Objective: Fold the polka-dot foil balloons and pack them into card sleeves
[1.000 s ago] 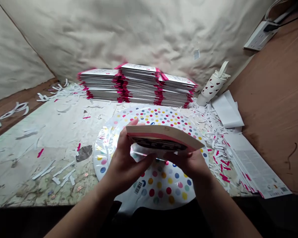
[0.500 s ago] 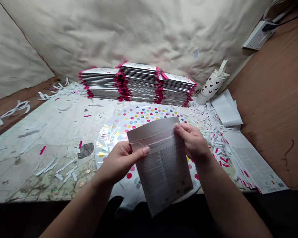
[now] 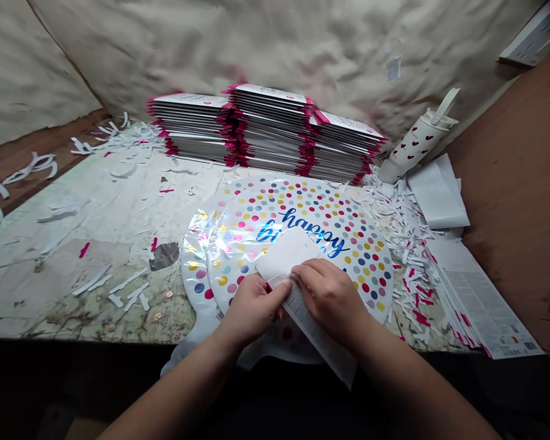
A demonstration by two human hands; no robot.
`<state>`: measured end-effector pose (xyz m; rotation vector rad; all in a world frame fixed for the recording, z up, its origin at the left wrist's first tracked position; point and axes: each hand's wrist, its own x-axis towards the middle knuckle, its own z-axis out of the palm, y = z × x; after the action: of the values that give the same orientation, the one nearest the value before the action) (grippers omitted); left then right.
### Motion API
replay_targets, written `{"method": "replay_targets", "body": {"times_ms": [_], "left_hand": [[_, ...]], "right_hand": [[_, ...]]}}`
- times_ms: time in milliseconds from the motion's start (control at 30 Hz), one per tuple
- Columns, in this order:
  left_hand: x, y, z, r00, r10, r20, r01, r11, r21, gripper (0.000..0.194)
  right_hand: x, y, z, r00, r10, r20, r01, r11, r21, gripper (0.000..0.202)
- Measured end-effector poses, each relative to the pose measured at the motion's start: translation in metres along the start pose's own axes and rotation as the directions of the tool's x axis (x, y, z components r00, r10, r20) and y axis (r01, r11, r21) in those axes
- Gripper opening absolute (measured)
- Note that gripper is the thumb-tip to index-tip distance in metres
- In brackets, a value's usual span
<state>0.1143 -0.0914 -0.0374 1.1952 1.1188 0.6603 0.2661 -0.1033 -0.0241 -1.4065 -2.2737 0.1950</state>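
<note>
A printed paper envelope [image 3: 318, 327] is held between my two hands, tilted, its lower end hanging past the table's front edge. My left hand [image 3: 256, 305] pinches its left edge, thumb on top. My right hand [image 3: 327, 293] is closed at the upper part, fingertips at the base of the plain white flap [image 3: 288, 250]. Beneath them lies a flat foil balloon [image 3: 366, 244] with coloured dots and blue "happy" lettering. A second dotted balloon [image 3: 196, 244] shows under its left side.
Pink-edged envelopes stand in three stacks [image 3: 270, 134] along the back. A white tumbler with hearts [image 3: 415, 146] leans at the right. Paper scraps [image 3: 407, 226] litter both sides. Printed sheets [image 3: 481, 299] lie front right, below folded white paper [image 3: 440, 195].
My right hand has moved left and inward, over the envelope's upper part. The envelope now appears narrower and more tilted. The balloon's lettering has come into view.
</note>
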Motion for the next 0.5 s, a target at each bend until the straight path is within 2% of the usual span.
{"method": "replay_targets", "body": {"times_ms": [67, 133, 233, 300, 400, 467, 500], "left_hand": [[0.0, 0.002, 0.001, 1.0, -0.01, 0.008, 0.01, 1.0, 0.004, 0.036], [0.0, 0.002, 0.001, 0.999, -0.039, 0.019, 0.039, 0.999, 0.016, 0.037], [0.001, 0.0, 0.001, 0.996, -0.087, 0.029, 0.087, 0.996, 0.006, 0.035], [0.001, -0.001, 0.001, 0.994, -0.1, 0.031, 0.1, 0.995, 0.014, 0.036], [0.0, -0.001, 0.004, 0.994, -0.105, 0.034, 0.104, 0.994, 0.029, 0.039], [0.0, -0.001, 0.004, 0.992, -0.117, 0.052, 0.117, 0.993, -0.005, 0.036], [0.0, -0.002, 0.004, 0.991, -0.123, 0.058, 0.125, 0.992, -0.026, 0.035]], "right_hand": [[0.002, 0.004, -0.001, 1.0, 0.014, -0.015, -0.015, 1.0, -0.009, 0.02], [0.002, 0.01, -0.004, 0.998, 0.052, -0.021, -0.051, 0.997, 0.051, 0.019], [0.001, 0.013, -0.009, 0.998, 0.054, 0.038, -0.058, 0.992, 0.111, 0.017], [-0.001, 0.007, -0.01, 0.997, 0.002, 0.082, -0.003, 1.0, 0.013, 0.017], [-0.001, -0.006, -0.004, 0.991, -0.085, 0.106, 0.108, 0.965, -0.239, 0.019], [0.0, -0.002, -0.003, 0.989, -0.105, 0.105, 0.136, 0.928, -0.347, 0.018], [0.001, 0.007, -0.006, 0.993, -0.076, 0.088, 0.104, 0.917, -0.384, 0.018]]}}
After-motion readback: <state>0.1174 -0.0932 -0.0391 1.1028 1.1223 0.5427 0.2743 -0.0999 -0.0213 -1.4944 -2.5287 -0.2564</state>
